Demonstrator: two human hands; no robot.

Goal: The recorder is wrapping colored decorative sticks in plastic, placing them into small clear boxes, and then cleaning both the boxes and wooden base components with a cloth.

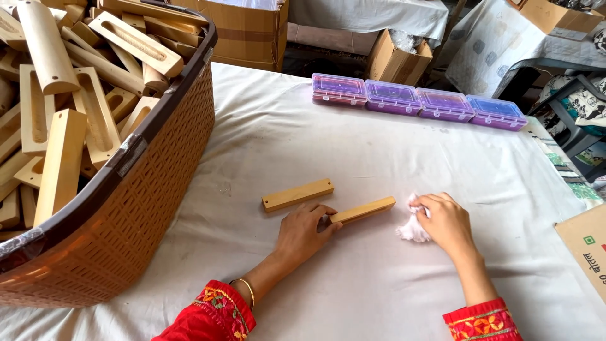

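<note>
My left hand rests on the white cloth-covered table with its fingers closed on the near end of a long light wooden block. A second wooden block lies flat just beyond that hand, apart from it. My right hand presses down on a crumpled white rag, which sits just right of the held block's far end. Both sleeves are red with embroidery.
A large brown woven basket heaped with several slotted wooden pieces fills the left. Several purple lidded plastic boxes line the table's far edge. Cardboard boxes stand behind; a cardboard corner lies at right.
</note>
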